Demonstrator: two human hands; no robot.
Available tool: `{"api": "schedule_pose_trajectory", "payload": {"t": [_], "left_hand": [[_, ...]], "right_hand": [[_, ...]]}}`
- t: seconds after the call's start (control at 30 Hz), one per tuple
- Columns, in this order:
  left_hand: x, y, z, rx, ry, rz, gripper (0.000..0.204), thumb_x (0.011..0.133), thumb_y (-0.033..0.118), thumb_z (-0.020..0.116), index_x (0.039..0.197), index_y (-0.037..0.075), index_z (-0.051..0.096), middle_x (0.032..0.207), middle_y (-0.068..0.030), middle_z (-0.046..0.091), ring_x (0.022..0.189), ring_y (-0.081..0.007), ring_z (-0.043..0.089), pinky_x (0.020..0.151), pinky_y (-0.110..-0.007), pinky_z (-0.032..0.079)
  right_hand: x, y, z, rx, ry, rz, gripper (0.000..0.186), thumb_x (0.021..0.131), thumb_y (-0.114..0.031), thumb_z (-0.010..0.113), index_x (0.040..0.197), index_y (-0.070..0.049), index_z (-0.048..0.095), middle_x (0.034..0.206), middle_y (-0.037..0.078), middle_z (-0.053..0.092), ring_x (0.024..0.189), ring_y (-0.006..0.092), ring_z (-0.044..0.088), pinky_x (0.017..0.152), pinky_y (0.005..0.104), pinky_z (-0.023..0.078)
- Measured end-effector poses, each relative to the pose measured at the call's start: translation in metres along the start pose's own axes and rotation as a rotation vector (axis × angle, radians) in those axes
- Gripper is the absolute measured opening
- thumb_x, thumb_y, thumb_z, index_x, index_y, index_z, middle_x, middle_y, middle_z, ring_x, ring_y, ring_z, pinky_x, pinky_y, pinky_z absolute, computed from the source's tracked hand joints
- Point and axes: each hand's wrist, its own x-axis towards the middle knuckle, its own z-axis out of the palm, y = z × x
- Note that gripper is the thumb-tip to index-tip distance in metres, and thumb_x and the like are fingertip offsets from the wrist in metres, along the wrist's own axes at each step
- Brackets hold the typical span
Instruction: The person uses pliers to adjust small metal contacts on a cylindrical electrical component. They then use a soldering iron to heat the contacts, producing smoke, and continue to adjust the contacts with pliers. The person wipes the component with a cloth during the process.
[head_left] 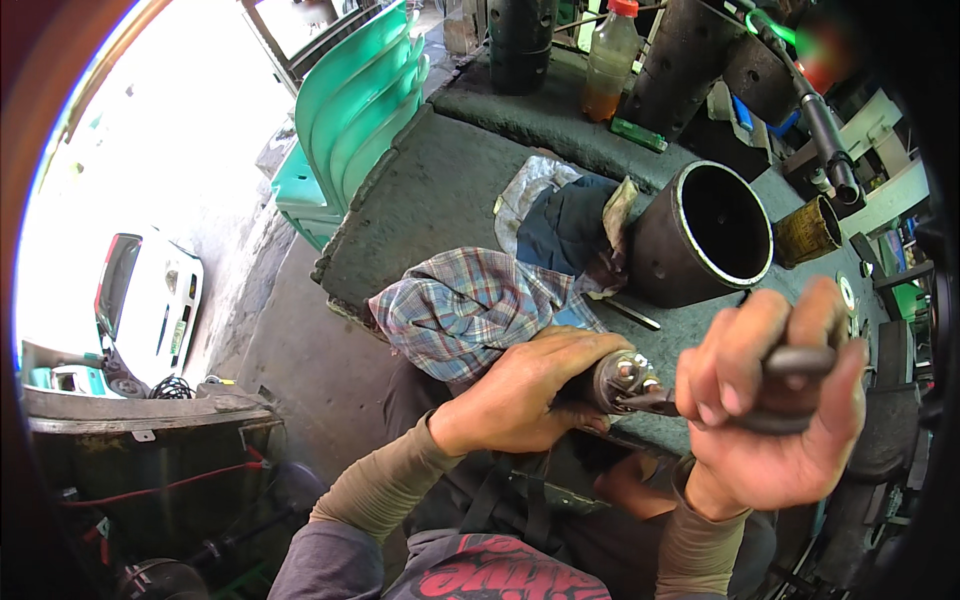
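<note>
My left hand (pixel 515 390) is wrapped round a dark round metal part (pixel 607 384) with shiny bright pieces on its end. Closed on the dark handles of a pair of pliers (pixel 800 362), my right hand (pixel 755 468) is just right of that part. The pliers' jaws reach left to the part's end; whether they grip one of the bright pieces I cannot tell. Beyond my left hand a crumpled plaid cloth (pixel 470 300) lies on the dark workbench (pixel 440 165). A thin metal rod (pixel 632 312) rests between the cloth and a wide black pipe (pixel 655 245).
Behind the cloth are dark and pale rags (pixel 568 222). A rusty can (pixel 808 232), an orange-capped bottle (pixel 610 65) and a black perforated cylinder (pixel 520 45) stand farther back. Stacked green chairs (pixel 360 100) adjoin the bench's left edge. A metal drum-like bin (pixel 150 470) is at lower left.
</note>
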Motion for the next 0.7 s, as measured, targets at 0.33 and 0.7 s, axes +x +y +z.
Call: {"api": "schedule_pose_trajectory", "payload": {"t": [0.33, 0.7], "left_hand": [[0.002, -0.002, 0.007, -0.019, -0.002, -0.008, 0.080, 0.075, 0.013, 0.095, 0.147, 0.003, 0.062, 0.138, -0.0190, 0.071, 0.132, -0.0390, 0.067, 0.112, -0.046, 0.053], [-0.008, -0.014, 0.019, 0.065, 0.110, 0.072, 0.089, 0.077, 0.032, 0.097, 0.150, 0.000, 0.058, 0.146, -0.0213, 0.065, 0.135, -0.0375, 0.063, 0.116, -0.046, 0.049]], "right_hand": [[0.027, -0.064, -0.021, -0.314, 0.141, 0.161, 0.036, 0.114, -0.041, 0.051, 0.101, -0.008, 0.050, 0.086, 0.013, 0.060, 0.065, 0.0167, 0.059, 0.049, 0.0256, 0.047], [-0.063, -0.037, -0.116, -1.331, 0.001, 0.226, 0.062, 0.100, -0.005, 0.069, 0.157, 0.003, 0.046, 0.131, 0.026, 0.069, 0.112, 0.0389, 0.072, 0.098, 0.0415, 0.056]]}}
